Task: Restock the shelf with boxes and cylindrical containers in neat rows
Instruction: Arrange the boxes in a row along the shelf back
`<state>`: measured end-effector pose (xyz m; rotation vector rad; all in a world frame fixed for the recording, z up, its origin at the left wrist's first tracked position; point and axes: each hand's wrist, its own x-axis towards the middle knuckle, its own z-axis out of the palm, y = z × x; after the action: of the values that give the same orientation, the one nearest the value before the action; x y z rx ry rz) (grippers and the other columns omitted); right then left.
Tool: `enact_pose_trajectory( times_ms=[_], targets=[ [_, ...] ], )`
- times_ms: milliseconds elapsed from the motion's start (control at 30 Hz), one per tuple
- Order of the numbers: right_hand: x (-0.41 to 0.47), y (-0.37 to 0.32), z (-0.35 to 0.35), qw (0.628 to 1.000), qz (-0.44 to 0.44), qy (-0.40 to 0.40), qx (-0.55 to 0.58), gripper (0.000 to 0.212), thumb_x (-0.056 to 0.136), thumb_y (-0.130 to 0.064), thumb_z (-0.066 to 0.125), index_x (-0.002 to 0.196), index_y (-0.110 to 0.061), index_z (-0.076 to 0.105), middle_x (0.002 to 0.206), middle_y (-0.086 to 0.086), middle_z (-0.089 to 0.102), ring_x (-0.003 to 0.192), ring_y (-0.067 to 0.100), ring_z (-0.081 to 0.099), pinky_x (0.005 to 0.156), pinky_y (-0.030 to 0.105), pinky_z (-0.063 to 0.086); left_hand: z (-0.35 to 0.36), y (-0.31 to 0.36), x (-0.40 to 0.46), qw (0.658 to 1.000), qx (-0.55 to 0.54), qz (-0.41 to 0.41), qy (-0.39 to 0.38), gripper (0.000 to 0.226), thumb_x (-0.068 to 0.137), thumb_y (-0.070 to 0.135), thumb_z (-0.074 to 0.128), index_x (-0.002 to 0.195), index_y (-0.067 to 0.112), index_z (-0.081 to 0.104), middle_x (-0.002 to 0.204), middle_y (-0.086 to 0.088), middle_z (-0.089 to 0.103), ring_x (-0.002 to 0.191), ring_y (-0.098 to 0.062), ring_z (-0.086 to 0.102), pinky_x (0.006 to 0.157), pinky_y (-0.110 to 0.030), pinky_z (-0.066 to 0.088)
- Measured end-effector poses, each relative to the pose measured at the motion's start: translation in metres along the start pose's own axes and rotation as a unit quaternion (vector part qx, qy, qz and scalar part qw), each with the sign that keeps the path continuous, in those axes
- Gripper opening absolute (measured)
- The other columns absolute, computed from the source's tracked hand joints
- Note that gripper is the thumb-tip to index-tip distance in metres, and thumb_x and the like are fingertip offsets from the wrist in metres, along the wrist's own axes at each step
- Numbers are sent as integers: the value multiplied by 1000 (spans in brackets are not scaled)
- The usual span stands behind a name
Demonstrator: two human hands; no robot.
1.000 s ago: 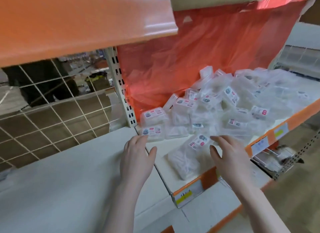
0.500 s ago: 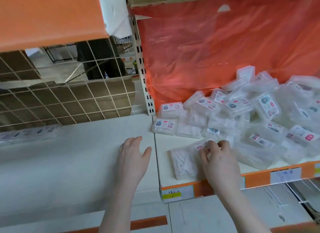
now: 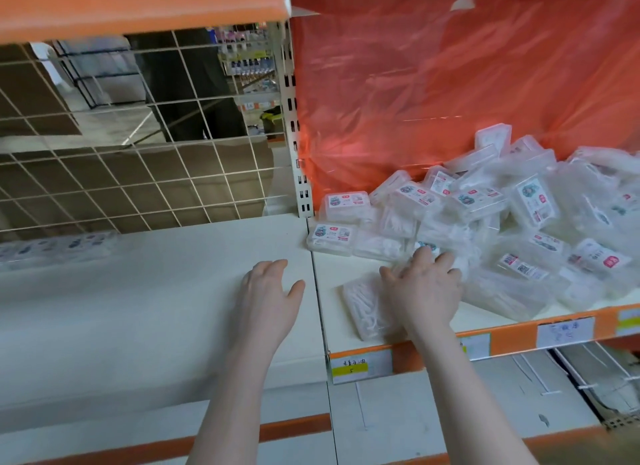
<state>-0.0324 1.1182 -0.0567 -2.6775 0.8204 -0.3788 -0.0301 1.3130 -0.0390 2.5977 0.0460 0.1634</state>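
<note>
The right hand [image 3: 424,291] lies flat with straight fingers on a clear plastic box of white sticks [image 3: 367,307] at the front of the white shelf board [image 3: 346,270] — the box pokes out to the left from under the palm. Just behind the fingertips is a messy pile of clear plastic boxes with little labels [image 3: 485,219], heaped against the orange plastic sheet [image 3: 450,84]. The left hand [image 3: 268,296] rests open on the bare white shelf [image 3: 138,291] beside it — it holds nothing.

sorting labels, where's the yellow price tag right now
In the head view the yellow price tag sits on the shelf's orange front edge, below the right hand, right of the seam between shelves.
</note>
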Motion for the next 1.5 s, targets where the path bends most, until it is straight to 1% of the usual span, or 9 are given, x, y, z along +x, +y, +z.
enact_pose_trajectory(
  times_ms=[133, 333, 467, 567, 700, 900, 1133, 1333, 1500],
  targets=[
    [3, 2, -3, 999, 9, -10, 40, 48, 77, -26, 60, 117, -2, 46, 116, 22, 42, 99, 39, 47, 84, 40, 35, -2, -4, 2, 1000, -12, 9, 0, 46, 91, 30, 56, 135, 15, 49, 138, -3, 48, 127, -21, 41, 103, -31, 33],
    [-2, 7, -11, 999, 9, -35, -11, 59, 82, -34, 58, 129, -4, 38, 113, 22, 47, 102, 37, 52, 81, 38, 42, -2, -9, 6, 999, -29, 34, -15, 46, 91, 30, 56, 135, 16, 49, 138, -1, 47, 128, -18, 41, 103, -29, 33],
    [-1, 12, -18, 997, -11, -62, -46, 43, 89, -41, 46, 113, -6, 42, 109, 19, 56, 100, 35, 56, 80, 35, 41, -4, -7, 15, 998, -24, 58, -18, 46, 92, 29, 55, 136, 16, 47, 139, 0, 46, 129, -17, 39, 102, -25, 30],
    [-2, 15, -25, 994, -54, -85, -49, 35, 85, -34, 53, 108, -9, 42, 110, 13, 57, 101, 33, 56, 80, 34, 39, -6, -2, 26, 996, -7, 87, -29, 48, 93, 30, 55, 137, 15, 46, 141, 1, 45, 130, -17, 38, 102, -24, 29],
    [-5, 15, -31, 992, -81, -86, -55, 40, 80, -34, 54, 111, -10, 45, 113, 9, 55, 105, 30, 52, 83, 35, 38, -7, 7, 42, 990, 25, 134, -45, 48, 93, 32, 55, 137, 17, 44, 141, 2, 44, 130, -18, 36, 102, -25, 28],
    [-2, 20, -39, 990, -121, -63, -45, 61, 77, -28, 56, 133, -12, 36, 121, 5, 52, 108, 26, 48, 85, 32, 36, 1, 25, 70, 976, 59, 191, -89, 50, 90, 33, 58, 136, 18, 46, 135, 3, 47, 127, -19, 40, 101, -31, 36],
    [-2, 27, -43, 989, -135, -56, -34, 71, 77, -27, 61, 140, -10, 34, 126, 8, 52, 111, 28, 47, 90, 33, 34, 12, 39, 91, 963, 102, 209, -137, 47, 86, 34, 60, 130, 20, 48, 128, 2, 50, 120, -17, 43, 90, -31, 38],
    [0, 30, -44, 989, -136, -54, -32, 72, 79, -29, 59, 143, -10, 30, 130, 7, 48, 116, 26, 45, 94, 31, 33, 21, 37, 97, 951, 127, 217, -182, 63, 86, 43, 59, 142, 21, 37, 142, 2, 37, 131, -19, 33, 105, -32, 33],
    [3, 31, -42, 989, -138, -54, -23, 74, 79, -28, 62, 143, -8, 29, 130, 9, 49, 117, 28, 45, 96, 32, 33, 22, 39, 96, 944, 160, 227, -178, 61, 87, 49, 56, 140, 23, 38, 137, 1, 34, 129, -19, 29, 104, -33, 31]
  ],
)
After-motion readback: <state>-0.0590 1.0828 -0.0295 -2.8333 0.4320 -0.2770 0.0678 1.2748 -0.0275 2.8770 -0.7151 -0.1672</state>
